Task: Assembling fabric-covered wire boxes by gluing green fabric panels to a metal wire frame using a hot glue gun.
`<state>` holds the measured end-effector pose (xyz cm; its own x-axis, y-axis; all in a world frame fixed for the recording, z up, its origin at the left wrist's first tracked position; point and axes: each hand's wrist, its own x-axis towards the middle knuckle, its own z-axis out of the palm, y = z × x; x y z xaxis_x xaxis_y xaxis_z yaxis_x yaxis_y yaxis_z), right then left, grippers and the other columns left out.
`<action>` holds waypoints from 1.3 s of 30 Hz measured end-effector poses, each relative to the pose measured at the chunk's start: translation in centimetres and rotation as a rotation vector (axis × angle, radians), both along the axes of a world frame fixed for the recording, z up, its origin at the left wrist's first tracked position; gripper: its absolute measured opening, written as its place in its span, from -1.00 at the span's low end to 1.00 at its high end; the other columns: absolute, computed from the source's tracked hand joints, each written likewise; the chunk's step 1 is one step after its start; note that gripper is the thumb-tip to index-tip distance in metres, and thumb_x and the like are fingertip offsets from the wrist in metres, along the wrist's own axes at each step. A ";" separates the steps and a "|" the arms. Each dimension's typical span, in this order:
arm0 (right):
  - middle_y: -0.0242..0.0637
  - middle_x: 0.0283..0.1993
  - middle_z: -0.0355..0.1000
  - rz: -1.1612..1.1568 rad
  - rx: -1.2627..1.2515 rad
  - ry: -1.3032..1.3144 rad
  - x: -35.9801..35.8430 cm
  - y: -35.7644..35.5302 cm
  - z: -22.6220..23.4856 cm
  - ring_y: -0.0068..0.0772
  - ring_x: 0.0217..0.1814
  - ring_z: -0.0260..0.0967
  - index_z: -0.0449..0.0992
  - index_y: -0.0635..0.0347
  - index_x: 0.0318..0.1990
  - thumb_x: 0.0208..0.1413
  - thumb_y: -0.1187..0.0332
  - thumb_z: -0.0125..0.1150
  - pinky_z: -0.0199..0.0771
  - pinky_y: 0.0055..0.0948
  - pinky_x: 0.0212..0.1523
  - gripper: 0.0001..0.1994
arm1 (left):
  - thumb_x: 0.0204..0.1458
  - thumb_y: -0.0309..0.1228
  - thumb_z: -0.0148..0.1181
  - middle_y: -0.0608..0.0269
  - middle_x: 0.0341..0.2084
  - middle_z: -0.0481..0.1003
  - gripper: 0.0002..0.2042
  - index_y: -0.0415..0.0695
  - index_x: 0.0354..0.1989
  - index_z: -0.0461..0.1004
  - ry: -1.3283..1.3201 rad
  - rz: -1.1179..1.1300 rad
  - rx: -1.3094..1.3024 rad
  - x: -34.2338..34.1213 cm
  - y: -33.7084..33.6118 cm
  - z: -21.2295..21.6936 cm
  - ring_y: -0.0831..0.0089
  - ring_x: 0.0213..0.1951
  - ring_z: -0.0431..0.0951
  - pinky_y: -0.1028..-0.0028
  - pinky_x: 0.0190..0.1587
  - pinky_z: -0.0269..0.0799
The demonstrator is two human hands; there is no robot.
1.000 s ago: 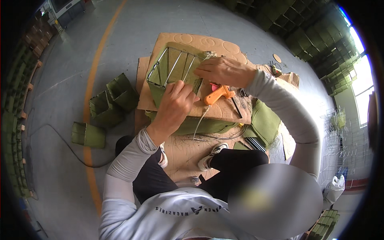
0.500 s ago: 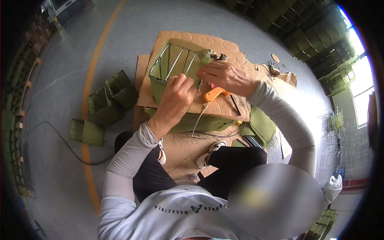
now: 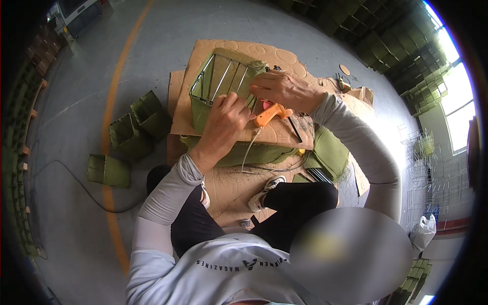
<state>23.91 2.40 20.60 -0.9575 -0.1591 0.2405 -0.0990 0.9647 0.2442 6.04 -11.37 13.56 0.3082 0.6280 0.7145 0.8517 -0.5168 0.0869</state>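
A green fabric box (image 3: 200,115) with a metal wire frame (image 3: 222,80) in its opening sits on a sheet of cardboard. At its near rim, my left hand (image 3: 224,121) is closed with the fingers curled, pinching the edge; its grip is partly hidden. My right hand (image 3: 287,91) reaches over the right-hand rim, its fingers close together against the fabric and the wire edge, the thumb mostly hidden. Just below the right hand lies an orange glue gun (image 3: 268,116), its cord trailing toward me. A dark thin stick (image 3: 295,130) lies beside the glue gun.
Cardboard (image 3: 181,120) covers the raised work surface, with another green box (image 3: 328,151) near its right side. Several green boxes (image 3: 109,170) stand on the floor at left. A dark cable (image 3: 81,184) crosses the floor. Stacked green boxes (image 3: 389,56) and wire frames (image 3: 427,188) are at right.
Both hands keep nearly the same hold on the box rim, with only slight finger movement. The view has shifted a little, so the surroundings sit slightly further left.
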 end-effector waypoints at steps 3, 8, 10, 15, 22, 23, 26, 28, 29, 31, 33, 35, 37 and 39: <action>-0.21 -0.13 0.47 -0.122 0.024 -0.181 -0.2 0.1 -1.0 -0.21 -0.02 0.46 0.51 0.30 -0.14 -0.04 0.38 0.24 0.54 -0.32 -0.01 -0.72 | -0.10 -0.47 0.33 0.26 -0.42 0.44 -0.91 -0.21 -0.47 0.55 -0.007 -0.011 -0.022 0.1 0.2 0.2 0.32 -0.22 0.42 0.33 -0.05 0.35; -0.24 -0.17 0.43 -0.184 0.122 -0.413 -1.3 -0.2 -0.4 -0.22 -0.05 0.43 0.51 0.30 -0.18 -0.03 0.39 0.21 0.52 -0.32 -0.05 -0.75 | -0.10 -0.47 0.35 0.26 -0.44 0.44 -0.89 -0.22 -0.46 0.55 -0.040 -0.031 -0.026 -0.1 0.1 0.0 0.33 -0.22 0.42 0.33 -0.05 0.35; -0.15 -0.08 0.46 -0.133 0.083 -0.286 -1.4 0.5 -0.1 -0.18 0.02 0.44 0.52 0.33 -0.14 0.00 0.43 0.17 0.54 -0.32 0.02 -0.75 | -0.09 -0.46 0.35 0.26 -0.43 0.44 -0.89 -0.22 -0.46 0.56 -0.039 -0.020 -0.020 -0.4 0.2 0.1 0.33 -0.22 0.42 0.33 -0.05 0.35; -0.08 0.02 0.50 -0.196 -0.044 0.184 0.8 -0.8 -0.2 -0.12 0.03 0.47 0.52 0.33 -0.03 -0.06 0.52 0.20 0.56 -0.33 0.05 -0.64 | -0.08 -0.45 0.36 0.27 -0.40 0.47 -0.88 -0.22 -0.44 0.56 -0.037 0.022 -0.047 -1.4 -0.2 0.2 0.33 -0.21 0.43 0.33 -0.05 0.36; -0.11 0.01 0.52 -0.354 -0.235 0.440 1.2 -7.2 -3.6 -0.13 0.06 0.48 0.55 0.37 -0.05 -0.05 0.51 0.31 0.53 -0.27 0.08 -0.65 | -0.12 -0.54 0.39 0.26 -0.35 0.51 -0.87 -0.21 -0.37 0.59 -0.147 0.057 0.146 -2.2 -0.5 1.7 0.29 -0.17 0.48 0.32 -0.07 0.38; -0.11 0.01 0.52 -0.353 -0.239 0.443 1.2 -8.0 -4.0 -0.13 0.06 0.48 0.55 0.37 -0.05 -0.05 0.51 0.31 0.53 -0.27 0.08 -0.65 | -0.15 -0.57 0.40 0.26 -0.34 0.53 -0.83 -0.21 -0.33 0.60 -0.229 0.131 0.291 -3.1 -1.1 2.1 0.27 -0.17 0.49 0.31 -0.10 0.40; -0.13 -0.05 0.52 -0.349 -0.200 0.637 1.5 -10.0 -5.9 -0.10 -0.01 0.49 0.57 0.37 -0.12 -0.11 0.53 0.33 0.54 -0.24 -0.03 -0.68 | -0.22 -0.60 0.47 0.25 -0.37 0.52 -0.72 -0.21 -0.27 0.60 -0.208 -0.017 0.360 -4.8 -2.7 0.1 0.24 -0.30 0.51 0.33 -0.26 0.47; -0.15 -0.06 0.50 -0.326 -0.205 0.689 1.0 -11.2 -6.9 -0.14 -0.02 0.49 0.58 0.36 -0.14 -0.16 0.53 0.32 0.52 -0.23 -0.07 -0.68 | -0.16 -0.54 0.42 0.26 -0.33 0.48 -0.73 -0.25 -0.22 0.58 -0.077 -0.135 0.297 -4.5 -3.6 -0.9 0.29 -0.25 0.51 0.36 -0.19 0.49; -0.16 -0.06 0.49 -0.316 -0.211 0.701 0.6 -11.6 -7.2 -0.15 -0.02 0.48 0.58 0.36 -0.14 -0.16 0.53 0.31 0.51 -0.22 -0.07 -0.67 | -0.16 -0.54 0.42 0.26 -0.33 0.48 -0.73 -0.25 -0.22 0.58 -0.075 -0.136 0.293 -4.4 -3.5 -1.3 0.29 -0.25 0.51 0.36 -0.19 0.49; -0.17 -0.05 0.48 -0.320 -0.189 0.704 -0.2 -11.3 -7.8 -0.15 0.00 0.47 0.58 0.36 -0.13 -0.17 0.53 0.29 0.50 -0.20 -0.07 -0.66 | -0.12 -0.53 0.33 0.22 -0.27 0.48 -0.74 -0.27 -0.20 0.57 0.050 -0.144 0.257 -4.4 -2.8 -2.2 0.30 -0.20 0.50 0.37 -0.18 0.49; -0.18 -0.04 0.47 -0.323 -0.163 0.707 -1.0 -10.8 -8.1 -0.15 0.01 0.46 0.57 0.36 -0.12 -0.18 0.52 0.28 0.48 -0.19 -0.06 -0.64 | -0.10 -0.52 0.25 0.21 -0.23 0.47 -0.74 -0.27 -0.18 0.57 0.065 -0.138 0.254 -4.6 -2.0 -2.5 0.30 -0.15 0.49 0.35 -0.15 0.48; -0.18 -0.01 0.46 -0.365 -0.152 0.678 -1.4 -10.3 -8.2 -0.15 0.04 0.43 0.56 0.37 -0.09 -0.20 0.52 0.26 0.46 -0.18 -0.02 -0.61 | -0.09 -0.51 0.24 0.21 -0.22 0.48 -0.74 -0.28 -0.18 0.57 0.032 -0.123 0.234 -4.7 -1.4 -2.5 0.28 -0.15 0.50 0.34 -0.12 0.48; -0.17 -0.02 0.45 -0.367 -0.168 0.682 -1.7 -9.9 -8.4 -0.14 0.04 0.42 0.55 0.36 -0.09 -0.20 0.52 0.25 0.45 -0.18 -0.01 -0.60 | -0.08 -0.50 0.23 0.22 -0.21 0.48 -0.76 -0.27 -0.19 0.57 0.010 -0.112 0.254 -4.4 -1.1 -2.5 0.28 -0.13 0.50 0.33 -0.10 0.47; -0.19 -0.06 0.45 -0.397 -0.175 0.689 -1.8 -9.7 -8.4 -0.16 0.00 0.42 0.56 0.33 -0.13 -0.20 0.51 0.25 0.45 -0.22 -0.04 -0.64 | -0.08 -0.49 0.23 0.25 -0.22 0.49 -0.78 -0.23 -0.21 0.57 -0.005 -0.086 0.261 -4.2 -0.7 -2.2 0.30 -0.13 0.51 0.34 -0.09 0.47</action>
<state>22.10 -7.28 12.15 -0.5627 0.2559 0.7860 0.3757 0.9262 -0.0325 1.83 -12.07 11.33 0.3490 0.3939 0.8503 0.8035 -0.5928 -0.0552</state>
